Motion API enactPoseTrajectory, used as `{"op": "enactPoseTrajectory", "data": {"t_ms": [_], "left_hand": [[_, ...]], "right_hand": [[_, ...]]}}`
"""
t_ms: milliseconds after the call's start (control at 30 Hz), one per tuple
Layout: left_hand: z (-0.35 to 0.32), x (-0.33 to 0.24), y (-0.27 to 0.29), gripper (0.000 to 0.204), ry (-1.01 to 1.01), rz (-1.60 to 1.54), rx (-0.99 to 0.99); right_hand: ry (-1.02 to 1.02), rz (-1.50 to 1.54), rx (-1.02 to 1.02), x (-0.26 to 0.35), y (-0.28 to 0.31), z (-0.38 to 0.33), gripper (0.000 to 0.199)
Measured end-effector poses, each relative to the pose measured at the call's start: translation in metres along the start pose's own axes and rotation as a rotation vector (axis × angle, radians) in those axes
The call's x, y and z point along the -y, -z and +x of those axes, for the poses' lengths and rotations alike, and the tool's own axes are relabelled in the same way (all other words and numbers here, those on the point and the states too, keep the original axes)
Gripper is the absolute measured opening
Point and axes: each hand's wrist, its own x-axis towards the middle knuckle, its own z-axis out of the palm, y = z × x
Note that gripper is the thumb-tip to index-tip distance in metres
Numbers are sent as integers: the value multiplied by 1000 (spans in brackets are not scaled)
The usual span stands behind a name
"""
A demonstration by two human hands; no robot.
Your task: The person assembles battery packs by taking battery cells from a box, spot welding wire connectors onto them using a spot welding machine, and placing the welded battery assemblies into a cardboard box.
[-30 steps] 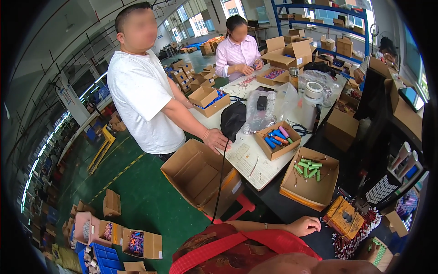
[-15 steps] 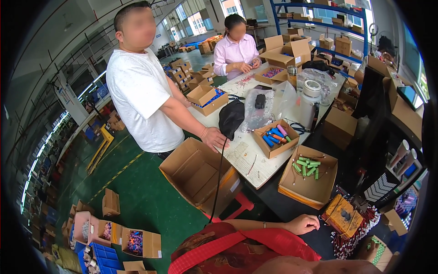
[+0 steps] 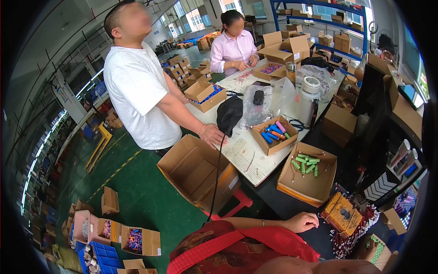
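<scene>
My left hand, with a thin bracelet at its wrist, rests on the black tabletop with its fingers curled. Their undersides are hidden, so I cannot make out whether anything is in them. Just right of the fingertips is a worn orange-yellow block with a dark patch on top. A bundle of dark red wires with white ends hangs beside and below it. Beyond my hand sits an open carton with several green cylindrical cells, some with wires. Of my right arm only a part shows at the lower edge; its hand is out of view.
On the white table are a small box of coloured cells, a flask and a black cloth bag. A large empty carton stands before it. A standing person leans there; another works behind.
The standing person's head has tilted back and shifted slightly left, one hand still on the white table. My left hand stays in nearly the same place.
</scene>
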Motion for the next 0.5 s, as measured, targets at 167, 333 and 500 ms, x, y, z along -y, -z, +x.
{"op": "enactPoseTrajectory", "data": {"t_ms": [167, 333, 500], "left_hand": [[1, -1, 1, 7, 0, -2, -5], [2, -3, 2, 8, 3, -3, -4], [0, -2, 1, 8, -1, -6, -3]], "right_hand": [[-23, -32, 55, -8, 0, -1, 16], [-31, -46, 21, -13, -4, -3, 18], [-67, -64, 40, -18, -4, -5, 20]]}}
